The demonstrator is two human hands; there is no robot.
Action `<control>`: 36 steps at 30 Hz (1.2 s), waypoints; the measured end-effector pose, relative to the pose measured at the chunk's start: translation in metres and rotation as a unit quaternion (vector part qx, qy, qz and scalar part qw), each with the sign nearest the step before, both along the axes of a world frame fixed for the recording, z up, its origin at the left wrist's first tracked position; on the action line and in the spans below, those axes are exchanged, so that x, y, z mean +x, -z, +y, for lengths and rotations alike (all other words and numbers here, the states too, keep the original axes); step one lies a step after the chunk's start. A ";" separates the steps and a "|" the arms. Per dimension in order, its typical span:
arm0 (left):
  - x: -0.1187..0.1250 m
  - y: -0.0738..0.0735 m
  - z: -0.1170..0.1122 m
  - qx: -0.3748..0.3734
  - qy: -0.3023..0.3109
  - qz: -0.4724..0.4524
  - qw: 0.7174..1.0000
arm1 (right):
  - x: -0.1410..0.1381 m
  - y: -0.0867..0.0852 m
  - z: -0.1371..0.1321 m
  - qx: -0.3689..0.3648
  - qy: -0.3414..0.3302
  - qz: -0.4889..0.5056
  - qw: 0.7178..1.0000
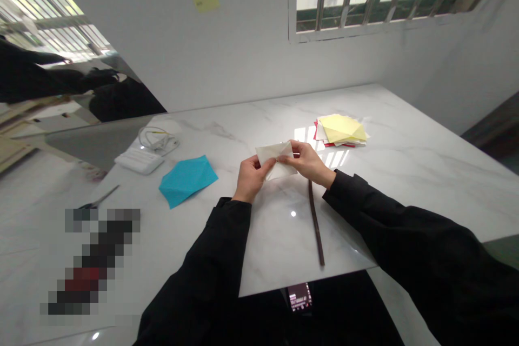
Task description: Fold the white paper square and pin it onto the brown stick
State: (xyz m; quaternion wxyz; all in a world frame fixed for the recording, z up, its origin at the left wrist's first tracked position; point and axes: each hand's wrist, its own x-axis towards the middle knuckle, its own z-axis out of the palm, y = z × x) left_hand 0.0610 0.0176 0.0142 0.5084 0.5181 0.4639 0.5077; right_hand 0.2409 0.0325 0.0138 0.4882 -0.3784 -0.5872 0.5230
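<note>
A white folded paper, shaped like a small envelope, is held a little above the marble table between both hands. My left hand grips its left side, with the thumb pressed on the front near the middle. My right hand pinches the right side, its thumb meeting the left thumb at the centre. The fingers behind the paper are partly hidden. Below my right hand a thin dark brown stick lies on the table, pointing toward the front edge.
A blue folded paper lies to the left, near a white device with a cable and scissors. Yellow, white and red papers are stacked at the back right. A phone is lit below the table edge.
</note>
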 end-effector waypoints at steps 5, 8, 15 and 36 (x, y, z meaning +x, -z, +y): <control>0.001 0.000 0.000 -0.001 -0.004 0.003 1.000 | 0.000 -0.002 -0.001 0.003 0.002 -0.003 1.000; 0.001 0.001 0.001 -0.001 -0.004 0.000 1.000 | 0.000 -0.001 0.000 0.011 0.004 -0.009 1.000; 0.001 0.002 0.002 0.002 0.005 0.001 1.000 | 0.002 0.002 0.002 0.027 0.018 -0.026 0.999; -0.004 -0.004 0.004 -0.055 0.013 -0.079 0.995 | 0.006 0.004 0.005 -0.035 0.011 -0.026 0.999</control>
